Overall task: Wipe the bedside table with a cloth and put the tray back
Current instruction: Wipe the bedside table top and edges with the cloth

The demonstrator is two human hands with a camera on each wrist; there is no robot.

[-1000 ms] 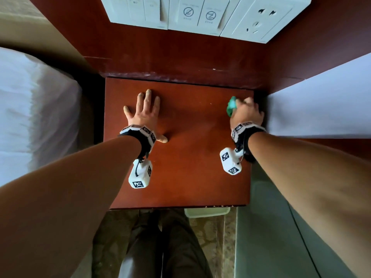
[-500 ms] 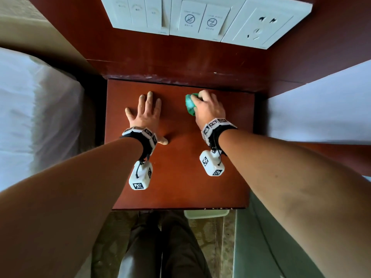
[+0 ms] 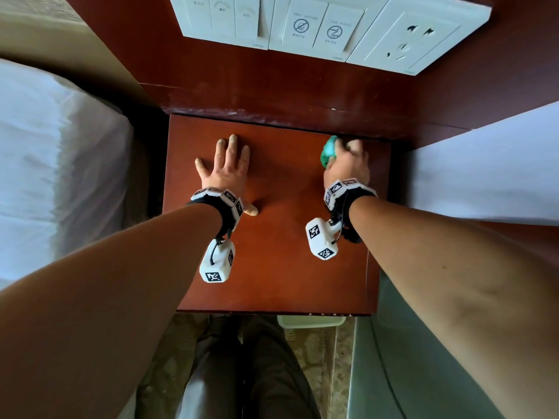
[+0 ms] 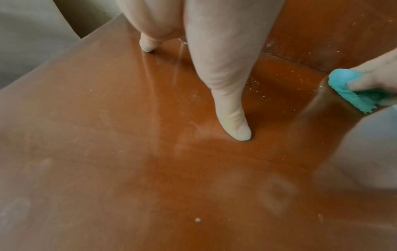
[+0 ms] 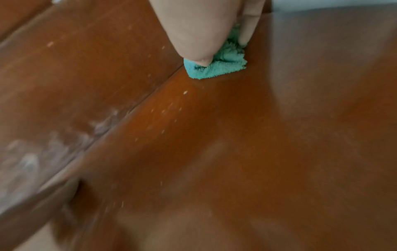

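Note:
The reddish-brown bedside table point(image 3: 272, 267) fills the middle of the head view. My right hand point(image 3: 348, 164) grips a bunched teal cloth point(image 3: 328, 152) against the tabletop at the back right, close to the rear panel. The right wrist view shows thumb and fingers pinching the cloth point(image 5: 217, 68) beside the seam with the back panel. My left hand point(image 3: 225, 164) lies flat on the left half of the top, fingers spread. In the left wrist view its thumb point(image 4: 232, 122) presses on the wood and the cloth point(image 4: 352, 90) shows at the right. A pale tray edge point(image 3: 311, 321) peeks out below the table's front edge.
A white switch and socket panel point(image 3: 317, 28) sits on the wooden wall behind the table. White bedding point(image 3: 54, 176) lies to the left, another white bed surface point(image 3: 490, 164) to the right. Pale crumbs point(image 5: 169, 105) dot the tabletop near the back seam. My legs stand below the front edge.
My right hand swept the cloth from the back right to the middle, then back to the back right corner. My left hand stayed flat in place.

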